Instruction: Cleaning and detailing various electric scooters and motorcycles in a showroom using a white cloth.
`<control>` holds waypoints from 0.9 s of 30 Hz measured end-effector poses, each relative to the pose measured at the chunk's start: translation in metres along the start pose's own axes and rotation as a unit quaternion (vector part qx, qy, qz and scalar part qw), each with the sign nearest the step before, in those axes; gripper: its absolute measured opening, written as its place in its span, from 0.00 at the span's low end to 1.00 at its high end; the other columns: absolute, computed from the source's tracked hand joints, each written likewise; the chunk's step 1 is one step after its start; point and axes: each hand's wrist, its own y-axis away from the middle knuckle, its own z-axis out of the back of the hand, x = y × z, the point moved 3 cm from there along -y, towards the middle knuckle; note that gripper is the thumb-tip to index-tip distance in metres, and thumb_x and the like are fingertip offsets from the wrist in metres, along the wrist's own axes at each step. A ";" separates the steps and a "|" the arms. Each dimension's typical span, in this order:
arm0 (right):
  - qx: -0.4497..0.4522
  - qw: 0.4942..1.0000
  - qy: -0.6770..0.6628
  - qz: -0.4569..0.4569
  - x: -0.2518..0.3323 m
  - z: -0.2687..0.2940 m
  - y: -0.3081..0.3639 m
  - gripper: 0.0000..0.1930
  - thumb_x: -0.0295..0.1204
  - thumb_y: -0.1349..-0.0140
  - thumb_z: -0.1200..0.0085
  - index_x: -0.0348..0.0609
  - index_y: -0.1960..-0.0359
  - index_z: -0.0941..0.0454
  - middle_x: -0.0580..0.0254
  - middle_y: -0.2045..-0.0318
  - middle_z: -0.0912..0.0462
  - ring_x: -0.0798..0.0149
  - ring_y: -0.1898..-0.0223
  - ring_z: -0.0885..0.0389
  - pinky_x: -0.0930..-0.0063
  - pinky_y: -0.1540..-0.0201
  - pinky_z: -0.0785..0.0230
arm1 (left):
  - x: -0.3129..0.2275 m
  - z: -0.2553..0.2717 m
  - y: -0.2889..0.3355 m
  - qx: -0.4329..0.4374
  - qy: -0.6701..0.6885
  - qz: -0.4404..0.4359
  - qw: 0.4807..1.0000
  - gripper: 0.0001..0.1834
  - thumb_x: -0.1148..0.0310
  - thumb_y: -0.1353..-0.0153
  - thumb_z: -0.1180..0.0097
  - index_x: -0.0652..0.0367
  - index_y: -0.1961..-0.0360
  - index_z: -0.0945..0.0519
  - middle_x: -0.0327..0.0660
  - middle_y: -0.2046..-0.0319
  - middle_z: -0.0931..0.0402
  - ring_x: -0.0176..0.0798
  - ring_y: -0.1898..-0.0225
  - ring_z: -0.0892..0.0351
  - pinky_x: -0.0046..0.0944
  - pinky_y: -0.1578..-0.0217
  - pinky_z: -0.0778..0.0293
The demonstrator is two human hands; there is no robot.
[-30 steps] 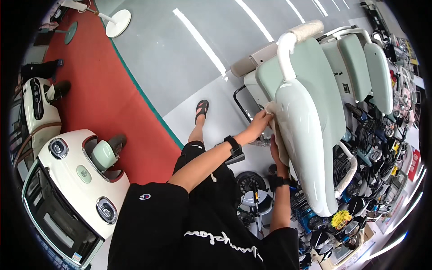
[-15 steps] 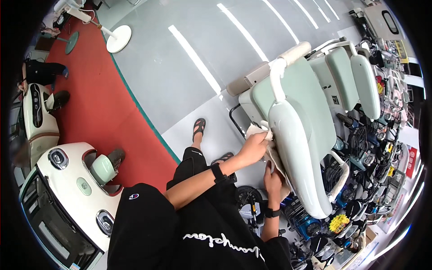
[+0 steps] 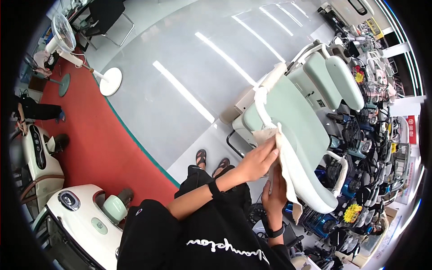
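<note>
A cream cloth [image 3: 288, 173] with a ragged edge lies along the near side of a glossy pale-green padded back part [image 3: 317, 193] of a vehicle seat. My left hand [image 3: 257, 163] holds the cloth near its upper end, fingers together and pointing up at the seat. Below it, my right hand [image 3: 273, 200] is open, its fingers stretched flat against the cloth's side and the thumb apart. The cloth partly hides the right fingertips. Beyond the cloth spreads the pale-green seat cushion [image 3: 301, 119], with a white armrest bar [image 3: 261, 105] at its far side.
A second green seat [image 3: 321, 76] stands behind to the right, near many crowded scooters with baskets [image 3: 355, 130]. At left, white small vehicles [image 3: 74, 225] stand by a red carpet [image 3: 108, 153]. A white fan [image 3: 63, 40] and a black chair [image 3: 105, 18] are far left. Another person [image 3: 38, 108] stands there.
The cloth now lies unfolded over the back part's edge, where before it was bunched in my hands. My left fingers have straightened, and my right hand has moved lower. The view has shifted.
</note>
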 end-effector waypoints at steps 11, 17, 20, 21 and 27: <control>-0.062 0.979 0.193 0.009 0.000 -0.004 -0.066 0.20 0.36 0.35 0.45 0.59 0.40 0.21 0.71 0.35 0.27 0.56 0.34 0.31 0.58 0.31 0.44 | 0.017 -0.010 -0.022 0.033 -0.235 -0.082 0.968 0.36 0.62 0.32 0.55 0.70 0.28 0.47 0.59 0.28 0.50 0.60 0.26 0.51 0.52 0.28 0.52; -0.020 0.994 0.107 -0.004 0.012 0.002 -0.084 0.22 0.34 0.38 0.43 0.60 0.40 0.21 0.72 0.36 0.25 0.57 0.34 0.29 0.58 0.31 0.42 | 0.030 0.020 -0.071 0.034 -0.259 -0.026 0.965 0.30 0.61 0.30 0.55 0.68 0.31 0.39 0.58 0.35 0.36 0.61 0.35 0.37 0.51 0.34 0.41; -0.008 0.997 0.078 -0.013 0.014 0.006 -0.090 0.21 0.33 0.37 0.44 0.61 0.40 0.21 0.74 0.36 0.25 0.58 0.35 0.28 0.59 0.32 0.40 | 0.045 0.035 -0.096 0.145 -0.245 0.067 0.956 0.30 0.60 0.29 0.55 0.66 0.31 0.39 0.59 0.39 0.31 0.61 0.37 0.33 0.51 0.35 0.39; -0.004 0.998 0.066 -0.002 0.015 0.006 -0.092 0.21 0.32 0.36 0.45 0.61 0.40 0.21 0.74 0.36 0.25 0.59 0.35 0.28 0.59 0.32 0.39 | 0.053 0.039 -0.100 0.160 -0.257 0.052 0.952 0.29 0.60 0.28 0.53 0.63 0.32 0.37 0.59 0.42 0.28 0.58 0.40 0.28 0.48 0.38 0.34; -0.012 0.998 0.066 -0.017 0.019 0.007 -0.097 0.21 0.34 0.37 0.47 0.63 0.42 0.20 0.77 0.37 0.25 0.64 0.36 0.27 0.62 0.34 0.37 | 0.042 0.049 -0.124 0.169 -0.034 0.218 0.961 0.25 0.68 0.31 0.45 0.60 0.35 0.33 0.48 0.46 0.24 0.38 0.47 0.25 0.38 0.45 0.29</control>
